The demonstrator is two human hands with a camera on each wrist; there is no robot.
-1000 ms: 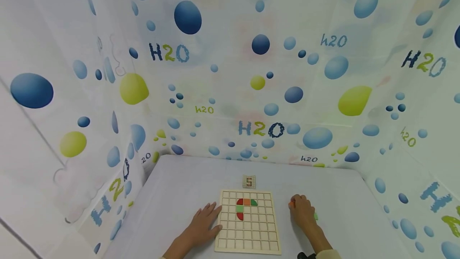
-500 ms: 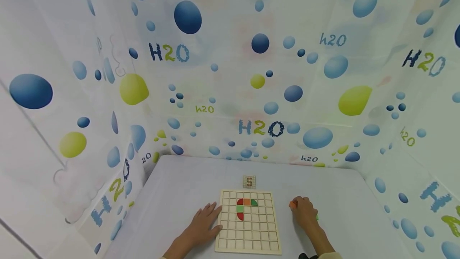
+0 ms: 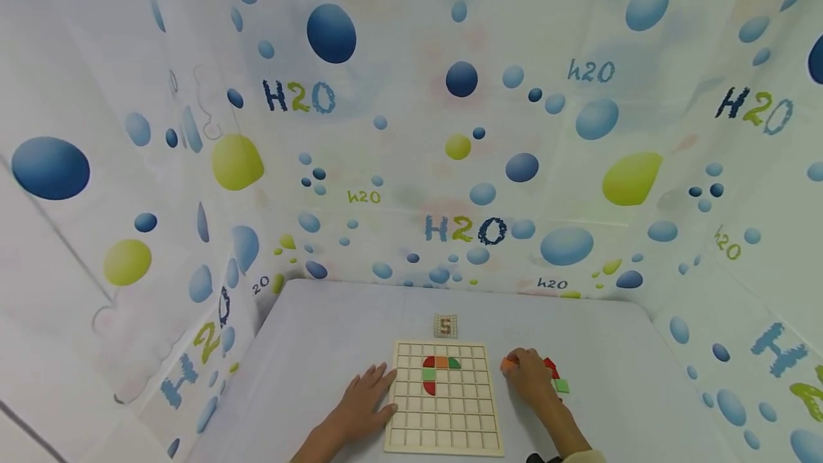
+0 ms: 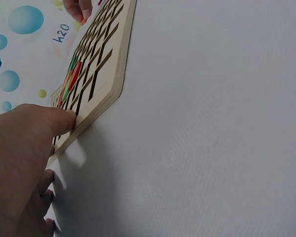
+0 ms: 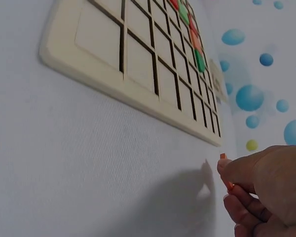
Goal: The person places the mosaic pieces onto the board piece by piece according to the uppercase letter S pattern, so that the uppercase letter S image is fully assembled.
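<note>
My right hand [image 3: 531, 377] pinches an orange tile [image 5: 225, 178] between thumb and fingers, just right of the wooden grid board [image 3: 444, 434]. In the right wrist view the tile is seen edge-on above the table. My left hand [image 3: 363, 402] lies with straight fingers along the board's left edge, its thumb [image 4: 64, 120] touching the rim. Set in the board's upper cells are two red quarter-round tiles, an orange square [image 3: 441, 361], a green quarter-round tile [image 3: 454, 363] and a light green square [image 3: 429, 374].
A small pattern card [image 3: 446, 326] showing a 5-like figure lies behind the board. Right of my right hand are loose red tiles [image 3: 551, 367] and a light green tile [image 3: 562, 386]. A patterned curtain [image 3: 411, 163] rises behind the white table [image 3: 341, 320].
My right hand has moved left toward the board with the orange tile, uncovering the red and light green tiles behind it. My left hand has stayed in place.
</note>
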